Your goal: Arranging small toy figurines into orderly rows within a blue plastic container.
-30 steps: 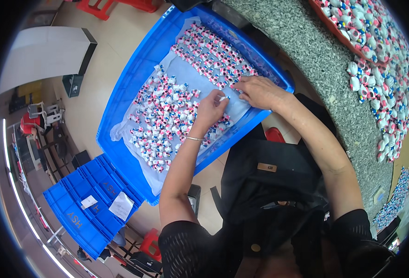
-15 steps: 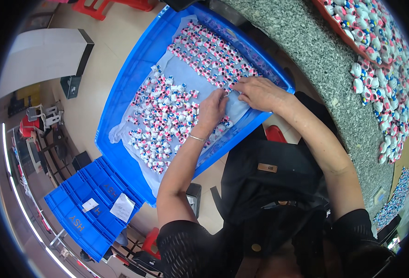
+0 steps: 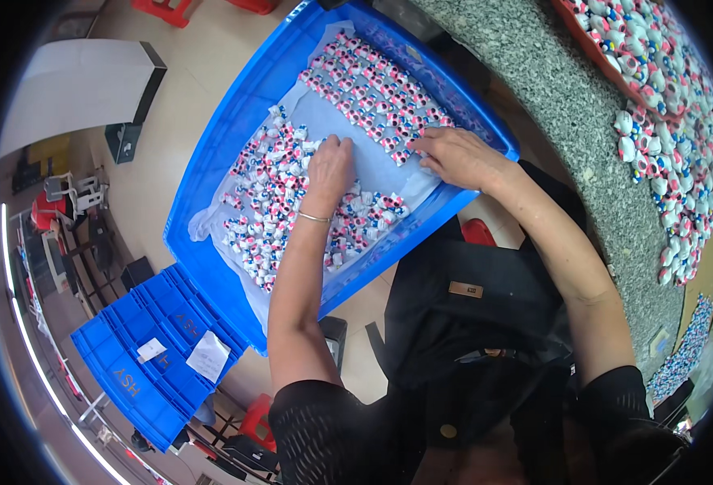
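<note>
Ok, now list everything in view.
Bin: one, blue, centre
Liner: one, whitish, bin floor
Counter: one, speckled grey, right
Tray: one, reddish, upper right
Figurines: many, white, pink and blue, in bin and tray, on counter
Crates: count unclear, blue, lower left
Papers: two, white, on the crates
Stools: at least two, red, top left
Large unit: one, white, upper left
Bracelet: one, silvery, left wrist
Sleeves: two, black, lower centre
Left hand: one, bare, at heaped figurines
Right hand: one, bare, at rowed figurines

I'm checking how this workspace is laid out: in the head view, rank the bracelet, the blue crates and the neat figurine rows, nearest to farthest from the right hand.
1. Neat figurine rows: right beside the right hand.
2. Bracelet: to its left, below the left hand.
3. Blue crates: lower left, outside the tray.
</note>
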The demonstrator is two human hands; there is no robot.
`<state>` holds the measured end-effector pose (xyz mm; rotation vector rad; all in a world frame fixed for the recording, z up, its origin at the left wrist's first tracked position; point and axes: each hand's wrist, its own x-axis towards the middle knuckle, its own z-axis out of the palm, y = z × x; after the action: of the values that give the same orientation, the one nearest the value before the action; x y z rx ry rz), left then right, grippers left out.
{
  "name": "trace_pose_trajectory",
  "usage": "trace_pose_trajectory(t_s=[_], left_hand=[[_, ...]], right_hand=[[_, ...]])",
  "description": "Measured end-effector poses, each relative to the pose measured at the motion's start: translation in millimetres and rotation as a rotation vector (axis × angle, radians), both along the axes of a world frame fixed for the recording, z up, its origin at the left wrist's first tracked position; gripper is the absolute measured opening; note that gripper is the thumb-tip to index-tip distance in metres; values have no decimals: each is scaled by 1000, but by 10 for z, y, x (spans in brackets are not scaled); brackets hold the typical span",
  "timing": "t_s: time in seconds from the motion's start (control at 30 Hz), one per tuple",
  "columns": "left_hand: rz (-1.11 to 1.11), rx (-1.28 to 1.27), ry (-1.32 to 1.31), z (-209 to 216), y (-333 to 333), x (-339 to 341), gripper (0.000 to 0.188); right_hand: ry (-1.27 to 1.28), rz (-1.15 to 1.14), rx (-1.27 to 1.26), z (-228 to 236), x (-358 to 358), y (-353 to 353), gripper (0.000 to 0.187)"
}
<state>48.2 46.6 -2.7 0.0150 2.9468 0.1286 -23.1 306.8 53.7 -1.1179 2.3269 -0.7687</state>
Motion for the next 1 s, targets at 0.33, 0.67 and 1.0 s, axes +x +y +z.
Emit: trace_pose_trajectory(t_s=[0.33, 0.67, 1.0], left_hand=[[-180, 889, 43, 154, 679, 350, 34], [-343, 578, 360, -22, 727, 192, 30], [-498, 490, -109, 277, 516, 389, 34]], right_hand=[[70, -26, -91, -28, -8, 43, 24], [70, -55, -123, -22, 15, 48, 22], [62, -51, -114, 31, -17, 20, 20]])
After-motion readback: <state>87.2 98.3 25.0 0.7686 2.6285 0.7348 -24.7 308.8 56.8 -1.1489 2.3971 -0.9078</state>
